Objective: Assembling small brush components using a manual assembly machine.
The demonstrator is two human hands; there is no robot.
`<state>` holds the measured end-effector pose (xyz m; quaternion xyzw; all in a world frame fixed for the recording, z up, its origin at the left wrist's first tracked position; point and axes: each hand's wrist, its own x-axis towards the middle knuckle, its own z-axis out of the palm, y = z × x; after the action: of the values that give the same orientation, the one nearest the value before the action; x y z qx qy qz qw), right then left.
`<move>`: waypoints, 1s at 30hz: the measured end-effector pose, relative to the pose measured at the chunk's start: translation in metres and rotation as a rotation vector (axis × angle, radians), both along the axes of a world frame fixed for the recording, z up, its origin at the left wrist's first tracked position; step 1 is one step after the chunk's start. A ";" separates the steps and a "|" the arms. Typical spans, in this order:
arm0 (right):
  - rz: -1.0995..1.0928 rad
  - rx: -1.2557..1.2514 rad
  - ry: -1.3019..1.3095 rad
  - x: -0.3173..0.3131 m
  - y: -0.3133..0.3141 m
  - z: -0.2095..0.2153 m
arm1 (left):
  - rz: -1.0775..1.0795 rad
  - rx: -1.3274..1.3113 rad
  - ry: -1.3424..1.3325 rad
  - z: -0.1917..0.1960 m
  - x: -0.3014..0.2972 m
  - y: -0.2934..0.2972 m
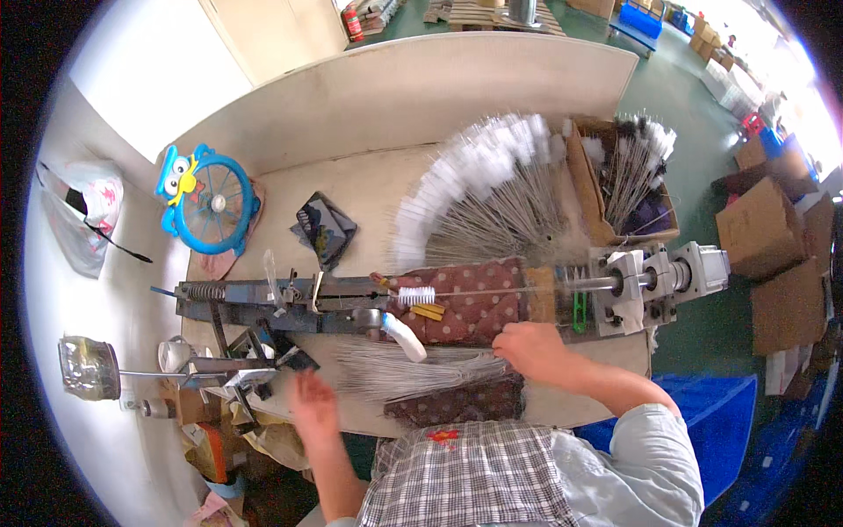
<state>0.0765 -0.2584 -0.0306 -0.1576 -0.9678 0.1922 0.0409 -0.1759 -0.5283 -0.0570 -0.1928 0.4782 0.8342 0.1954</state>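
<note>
My right hand (530,350) is at the right end of a bundle of thin metal wires (413,369), its fingers curled together at the wire ends; what they hold is hidden. My left hand (313,402) is smeared by motion, beside the lever and bracket at the bench's left front. Behind the wires runs a long metal twisting machine (255,294). A white-bristled brush (415,296) lies in line with it, its wire stem reaching right toward the shaft (597,283). Under the stem is a brown dotted cloth (479,307), with yellow strips (428,311) near the brush.
Many finished white brushes (492,184) fan out at the back, beside a cardboard box (588,189) of more brushes. A blue toy-like fan (211,202) stands back left. A white-tipped lever (404,337) juts over the wires. A blue bin (720,422) is at right.
</note>
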 end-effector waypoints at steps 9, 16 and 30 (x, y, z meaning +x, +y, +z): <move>-0.041 -0.060 -0.200 -0.003 -0.002 0.012 | 0.352 -0.427 0.065 -0.029 -0.113 -0.165; -0.121 -0.126 -0.169 0.004 0.009 0.028 | 0.230 -0.098 0.021 -0.032 -0.038 -0.078; -0.070 0.072 -0.041 0.009 0.011 0.011 | -0.687 0.119 -0.305 0.056 0.105 0.147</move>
<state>0.0855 -0.2474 -0.0198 -0.1935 -0.9686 0.1525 0.0335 -0.0705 -0.3817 -0.0012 -0.1316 0.4310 0.7081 0.5436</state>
